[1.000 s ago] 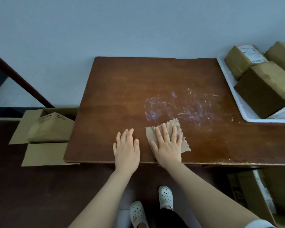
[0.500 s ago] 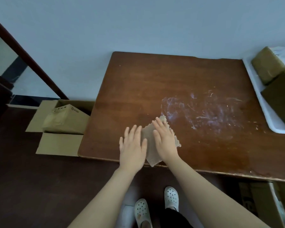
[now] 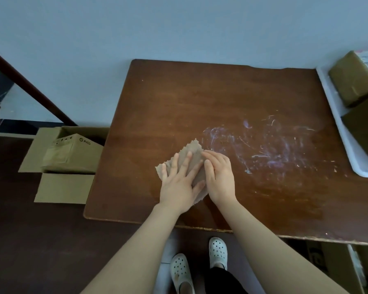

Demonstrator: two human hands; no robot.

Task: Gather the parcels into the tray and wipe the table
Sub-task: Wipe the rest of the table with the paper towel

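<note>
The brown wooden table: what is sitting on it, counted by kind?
Brown paper-wrapped parcels, both in the tray: 2
White plastic tray: 1
Beige wiping cloth with zigzag edges, under the left hand and right hand: 1
Total: 4

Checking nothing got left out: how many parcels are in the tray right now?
2 visible: one parcel at the far end of the tray, another parcel nearer, cut off by the frame edge. More may sit outside the view.
</note>
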